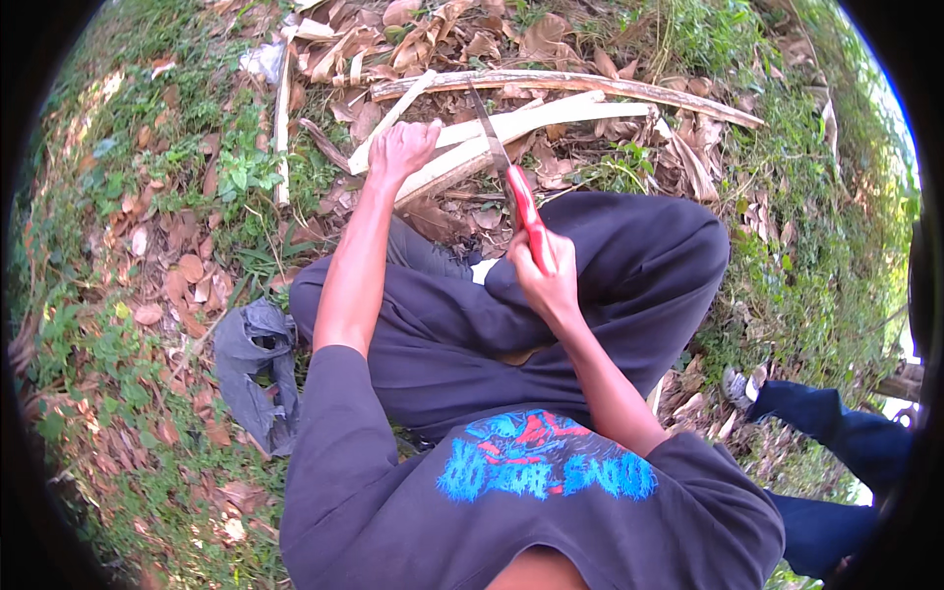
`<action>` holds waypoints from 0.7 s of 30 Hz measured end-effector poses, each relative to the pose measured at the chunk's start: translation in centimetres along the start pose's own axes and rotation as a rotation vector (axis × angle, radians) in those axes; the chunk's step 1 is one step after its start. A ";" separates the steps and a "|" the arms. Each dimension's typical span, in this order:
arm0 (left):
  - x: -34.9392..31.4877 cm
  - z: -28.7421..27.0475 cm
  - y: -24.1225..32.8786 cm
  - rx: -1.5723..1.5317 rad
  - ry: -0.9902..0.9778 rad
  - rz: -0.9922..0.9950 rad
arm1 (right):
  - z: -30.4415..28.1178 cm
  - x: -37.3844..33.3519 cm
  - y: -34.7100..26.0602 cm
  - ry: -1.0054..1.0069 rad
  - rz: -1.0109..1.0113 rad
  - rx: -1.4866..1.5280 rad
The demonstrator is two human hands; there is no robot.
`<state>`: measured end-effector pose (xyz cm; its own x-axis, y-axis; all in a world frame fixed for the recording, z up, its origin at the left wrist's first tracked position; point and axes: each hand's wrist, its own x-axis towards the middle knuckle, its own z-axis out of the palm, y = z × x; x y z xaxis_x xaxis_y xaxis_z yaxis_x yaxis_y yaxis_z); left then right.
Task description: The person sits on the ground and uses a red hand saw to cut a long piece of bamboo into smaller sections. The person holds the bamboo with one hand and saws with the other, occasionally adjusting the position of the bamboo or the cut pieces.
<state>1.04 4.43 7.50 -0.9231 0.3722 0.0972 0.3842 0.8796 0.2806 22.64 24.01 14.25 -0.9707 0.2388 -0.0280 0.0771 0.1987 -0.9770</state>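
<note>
My left hand [403, 149] is closed in a fist on the pale split strips of wood, over one short strip [403, 108] that slants up past its knuckles. Its fingertips are turned away, so the exact grip is partly hidden. My right hand [547, 273] is wrapped round the red handle of a narrow-bladed hand saw [524, 202]. The thin, dark blade points away from me and crosses the wood; its teeth are too small to make out. A longer pale strip [531, 120] lies under the blade, with a bark-covered length [629, 87] behind it.
Dry leaves [472, 44] and low green plants surround my crossed legs [629, 251]. On the left lie a torn dark grey plastic bag [251, 374] and an upright-lying thin strip [283, 128]. Another person's legs [826, 423] in dark trousers are at the right.
</note>
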 end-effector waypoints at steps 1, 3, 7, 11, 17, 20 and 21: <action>0.1 0.4 0.2 -0.019 -0.012 -0.027 | 0.1 2.1 0.4 -0.028 0.033 -0.056; -0.3 0.7 0.2 -0.046 -0.053 -0.080 | 1.0 5.0 0.5 -0.016 0.114 0.049; -0.2 0.6 -0.7 -0.102 -0.121 -0.163 | -0.1 -2.7 -0.7 -0.037 0.080 0.170; -0.3 2.1 -0.3 -0.058 0.071 0.000 | -0.2 4.3 0.4 -0.043 0.131 0.024; -0.9 1.6 -1.2 -0.018 0.123 0.109 | -0.3 -1.9 0.2 -0.072 0.069 0.157; 0.2 2.0 -0.2 -0.095 -0.068 -0.081 | 0.7 5.4 1.6 -0.053 0.145 0.157; 0.4 2.0 -0.8 -0.108 -0.017 -0.091 | 1.1 4.7 0.6 -0.077 0.161 0.114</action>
<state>0.42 4.47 5.46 -0.9532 0.2982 0.0506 0.2938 0.8731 0.3891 17.91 24.23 13.33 -0.9629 0.1841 -0.1971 0.2101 0.0537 -0.9762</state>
